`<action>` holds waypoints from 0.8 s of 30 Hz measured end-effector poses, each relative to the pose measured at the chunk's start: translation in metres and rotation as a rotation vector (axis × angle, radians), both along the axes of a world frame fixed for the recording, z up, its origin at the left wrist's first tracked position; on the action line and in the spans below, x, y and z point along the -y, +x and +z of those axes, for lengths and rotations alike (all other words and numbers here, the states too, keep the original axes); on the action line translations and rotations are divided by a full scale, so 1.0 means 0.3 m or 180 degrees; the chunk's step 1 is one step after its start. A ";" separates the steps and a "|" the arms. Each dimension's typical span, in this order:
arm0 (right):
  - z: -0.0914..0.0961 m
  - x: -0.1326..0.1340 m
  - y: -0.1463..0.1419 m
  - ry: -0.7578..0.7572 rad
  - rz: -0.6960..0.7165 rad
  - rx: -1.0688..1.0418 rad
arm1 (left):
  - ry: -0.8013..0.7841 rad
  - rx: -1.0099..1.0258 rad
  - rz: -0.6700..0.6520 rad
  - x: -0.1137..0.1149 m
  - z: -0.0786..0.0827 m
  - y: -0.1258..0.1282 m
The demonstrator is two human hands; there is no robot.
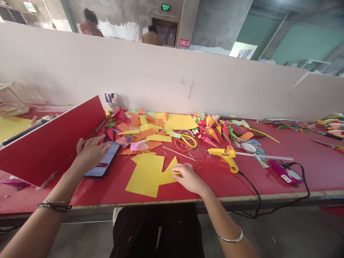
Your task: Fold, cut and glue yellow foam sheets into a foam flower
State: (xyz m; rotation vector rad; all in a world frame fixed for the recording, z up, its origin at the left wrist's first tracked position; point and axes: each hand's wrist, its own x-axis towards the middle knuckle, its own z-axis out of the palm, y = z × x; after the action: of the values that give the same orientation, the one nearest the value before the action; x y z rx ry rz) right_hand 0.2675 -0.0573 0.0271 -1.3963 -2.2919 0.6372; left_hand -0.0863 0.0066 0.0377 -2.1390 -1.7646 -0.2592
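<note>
My left hand is over a smartphone lying face up by the red divider, its fingers spread and partly covering the lit screen. My right hand pinches a piece of yellow paper, folded or cut to a point at its top, between thumb and fingers. That piece overlaps a larger yellow paper sheet flat on the table. Scraps of orange and yellow paper are heaped behind it. A pair of yellow-handled scissors lies beyond my right hand.
A yellow hot glue gun lies to the right, its cord running to a purple power strip. Small colourful cones are piled at the back. A red divider board stands at the left. A pen cup is against the wall.
</note>
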 end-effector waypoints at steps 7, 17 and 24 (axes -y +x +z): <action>0.065 0.005 -0.006 0.0642 0.0028 -0.0211 | -0.0034 0.0738 -0.1540 0.123 0.062 0.237; -0.048 -0.097 0.009 -0.0242 0.0345 -0.0570 | -0.0895 0.0188 -0.1653 0.205 -0.062 0.539; -0.065 -0.131 -0.001 -0.0742 -0.0063 -0.1234 | -0.1086 0.0299 -0.1457 0.218 -0.090 0.559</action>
State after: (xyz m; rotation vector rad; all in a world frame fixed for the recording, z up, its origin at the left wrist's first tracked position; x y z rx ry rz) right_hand 0.2672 -0.0180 0.0077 -1.2577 -1.9427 1.0923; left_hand 0.0814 -0.0588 0.0106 -2.8105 -1.4220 -0.1827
